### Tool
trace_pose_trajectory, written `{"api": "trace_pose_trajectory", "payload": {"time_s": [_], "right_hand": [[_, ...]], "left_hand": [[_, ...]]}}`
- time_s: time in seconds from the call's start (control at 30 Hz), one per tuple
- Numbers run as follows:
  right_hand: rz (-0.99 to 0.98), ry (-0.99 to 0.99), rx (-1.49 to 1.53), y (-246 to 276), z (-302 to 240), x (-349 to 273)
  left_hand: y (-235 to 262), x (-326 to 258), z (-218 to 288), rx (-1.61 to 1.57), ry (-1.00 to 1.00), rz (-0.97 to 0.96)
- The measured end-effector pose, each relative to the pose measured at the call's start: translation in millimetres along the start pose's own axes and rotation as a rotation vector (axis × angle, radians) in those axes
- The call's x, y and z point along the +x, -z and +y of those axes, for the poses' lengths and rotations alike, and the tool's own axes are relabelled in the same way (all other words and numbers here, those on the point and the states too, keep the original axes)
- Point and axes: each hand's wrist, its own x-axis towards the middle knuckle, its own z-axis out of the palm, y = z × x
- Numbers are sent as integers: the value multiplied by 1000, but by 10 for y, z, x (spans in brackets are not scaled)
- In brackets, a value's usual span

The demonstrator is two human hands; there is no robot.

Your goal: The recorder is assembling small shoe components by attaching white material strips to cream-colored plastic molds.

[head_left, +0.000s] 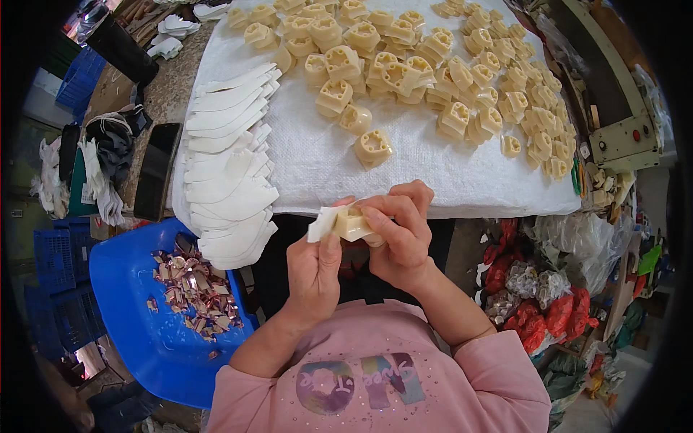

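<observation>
My left hand (315, 270) pinches a small white flat piece (321, 221) between thumb and fingers. It presses this against the side of a cream moulded plastic part (351, 226). My right hand (403, 238) is closed around that same part, thumb on top. Both hands meet just in front of the table's near edge, and the fingers hide the underside of the part. Beyond them, a single cream part (373, 149) lies nearest on the white woven cover (310, 173). Overlapping curved white pieces (229, 173) run down the cover's left side.
Many more cream parts (393, 72) are heaped across the back and right of the table. At lower left, a blue tub (137, 346) holds shiny reddish scraps (195, 292). A phone (159, 169) rests left of the cover. Red plastic bags (559, 314) lie at right.
</observation>
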Motion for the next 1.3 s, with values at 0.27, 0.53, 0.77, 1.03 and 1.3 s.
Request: {"api": "trace_pose_trajectory", "payload": {"time_s": [0.27,0.53,0.77,1.03,1.3], "right_hand": [[-185,-21,-145,210,-189,190],[-469,-108,-195,251,-213,234],[-350,-141,-87,147,-60,150],[-321,-321,329,216,-19,102],[-571,-297,346,262,-66,122]], "left_hand": [[75,56,128,224,-149,197],[3,61,-60,470,-382,172],[-14,55,-95,550,-500,160],[69,153,-208,142,-329,77],[48,209,-228,454,-575,32]]}}
